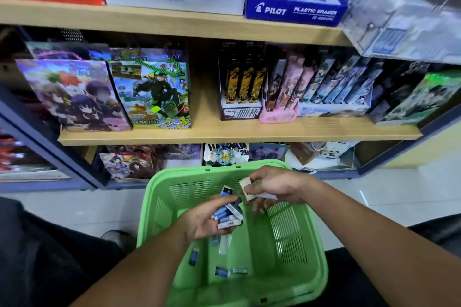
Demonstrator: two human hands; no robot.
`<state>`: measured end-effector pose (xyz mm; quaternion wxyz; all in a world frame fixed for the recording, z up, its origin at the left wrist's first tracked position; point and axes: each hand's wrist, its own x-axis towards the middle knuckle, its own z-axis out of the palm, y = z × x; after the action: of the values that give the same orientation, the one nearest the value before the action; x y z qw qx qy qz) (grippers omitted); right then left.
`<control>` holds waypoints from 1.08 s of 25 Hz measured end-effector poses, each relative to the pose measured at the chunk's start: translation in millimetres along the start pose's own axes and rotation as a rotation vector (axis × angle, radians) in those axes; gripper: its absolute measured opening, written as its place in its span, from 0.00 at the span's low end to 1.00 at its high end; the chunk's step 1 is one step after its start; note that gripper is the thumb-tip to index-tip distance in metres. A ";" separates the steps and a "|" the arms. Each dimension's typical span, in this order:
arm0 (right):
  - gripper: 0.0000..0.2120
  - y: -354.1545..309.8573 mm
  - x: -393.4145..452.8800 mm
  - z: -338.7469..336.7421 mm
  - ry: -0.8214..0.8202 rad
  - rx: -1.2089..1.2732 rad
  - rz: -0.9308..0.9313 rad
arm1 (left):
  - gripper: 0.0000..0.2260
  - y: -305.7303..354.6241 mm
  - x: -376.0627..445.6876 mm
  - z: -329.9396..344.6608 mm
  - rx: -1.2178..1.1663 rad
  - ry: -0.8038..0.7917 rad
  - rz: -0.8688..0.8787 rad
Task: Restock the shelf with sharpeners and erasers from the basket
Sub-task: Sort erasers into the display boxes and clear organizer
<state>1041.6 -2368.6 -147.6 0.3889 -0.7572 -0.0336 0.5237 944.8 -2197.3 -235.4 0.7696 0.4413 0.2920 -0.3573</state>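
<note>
Over the green basket, the left hand cupped a bunch of blue-sleeved erasers while the right hand pinched a pale one. Best to square the bunch before reaching up to the Pilot eraser box; loose erasers lay in the basket.

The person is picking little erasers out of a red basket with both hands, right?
Not quite: the basket is green, not red. The head view shows it, with the left hand holding a bunch of small erasers and the right hand pinching another over it.
</note>
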 end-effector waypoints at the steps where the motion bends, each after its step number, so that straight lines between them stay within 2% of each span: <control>1: 0.08 -1.9 -7.1 -6.0 0.022 -0.008 -0.037 | 0.13 6.7 -5.9 5.0 0.024 -0.012 0.029; 5: 0.11 -21.7 -44.8 -20.9 0.185 -0.012 -0.184 | 0.16 46.4 -36.7 31.4 0.056 0.009 0.194; 8: 0.10 -46.3 -76.7 -26.2 0.278 0.017 -0.343 | 0.08 83.8 -66.0 53.9 0.032 0.062 0.311; 13: 0.14 -81.6 -112.6 -26.1 0.535 0.029 -0.505 | 0.10 134.3 -122.3 82.7 0.060 0.083 0.464; 16: 0.11 -101.9 -134.2 -22.3 0.535 0.021 -0.659 | 0.07 155.3 -153.9 95.6 0.046 0.090 0.541; 19: 0.13 -120.3 -158.1 -18.6 0.580 -0.023 -0.785 | 0.06 172.5 -180.1 110.4 0.035 0.097 0.600; 23: 0.13 -151.2 -199.7 -29.3 0.752 -0.071 -0.879 | 0.10 203.4 -222.3 138.4 0.062 0.065 0.711; 27: 0.14 -178.2 -233.6 -53.7 0.893 -0.150 -1.061 | 0.09 242.9 -253.9 174.5 0.117 0.024 0.807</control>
<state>1044.1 -2381.5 150.8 0.5156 -0.8062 -0.2718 -0.1022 1018.6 -2191.8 149.9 0.8182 0.5676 0.0835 -0.0374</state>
